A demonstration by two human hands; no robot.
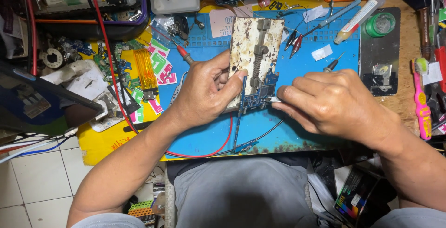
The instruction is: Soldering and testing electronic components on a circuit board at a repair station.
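Note:
A worn, rust-stained metal board holder with a spring clamp lies on a blue work mat. A blue circuit board sits clamped at its lower end. My left hand grips the holder's left edge, thumb on top. My right hand pinches a small metal tool, likely tweezers, with its tip touching the circuit board.
A yellow-handled screwdriver, red and black cables, test clips, a glue tube, a green-lidded jar, a pink toothbrush and scattered small boards crowd the bench. A dark tablet lies at left.

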